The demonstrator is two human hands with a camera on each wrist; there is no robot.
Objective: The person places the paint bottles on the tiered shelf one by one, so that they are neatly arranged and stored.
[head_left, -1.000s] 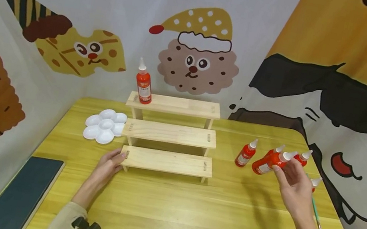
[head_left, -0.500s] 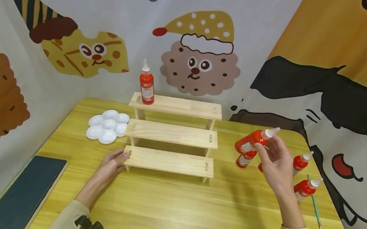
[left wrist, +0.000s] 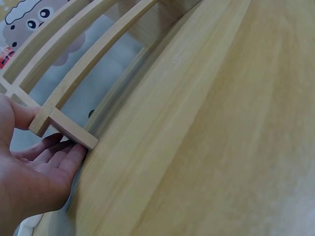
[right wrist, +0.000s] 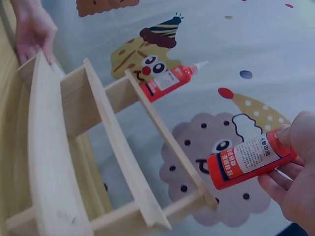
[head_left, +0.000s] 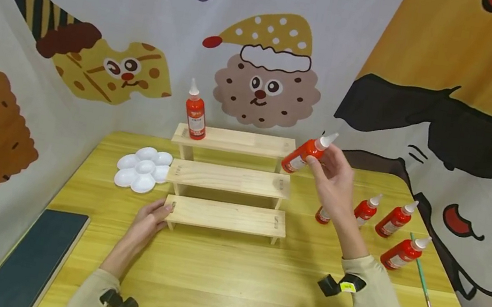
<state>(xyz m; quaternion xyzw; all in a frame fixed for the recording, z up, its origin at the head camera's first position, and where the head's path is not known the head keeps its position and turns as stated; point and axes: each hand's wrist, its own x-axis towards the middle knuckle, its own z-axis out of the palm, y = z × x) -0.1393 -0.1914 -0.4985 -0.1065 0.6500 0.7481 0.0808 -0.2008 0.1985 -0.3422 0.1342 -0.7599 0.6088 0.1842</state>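
Observation:
My right hand (head_left: 337,188) grips a red squeeze bottle (head_left: 299,158) with a white nozzle, tilted, near the right end of the top step of a three-tier wooden display rack (head_left: 225,216). In the right wrist view the held bottle (right wrist: 248,160) shows its printed label, its base apart from the rack. At the rack's lowest step, my left hand (head_left: 149,221) holds the left end. Thumb on top and fingers below around the leg show in the left wrist view, on the left hand (left wrist: 37,172). Another red bottle (head_left: 195,119) stands upright on the top step's left end.
Several red bottles (head_left: 393,221) stand on the table right of the rack, one partly hidden by my right hand. A thin green paintbrush (head_left: 422,281) lies beside them. Left of the rack sits a white flower-shaped palette (head_left: 144,169); a dark flat board (head_left: 33,259) lies at front left.
My right hand has carried the red bottle up and left, from among the other bottles to the rack's top right end. My left hand stays on the lowest step.

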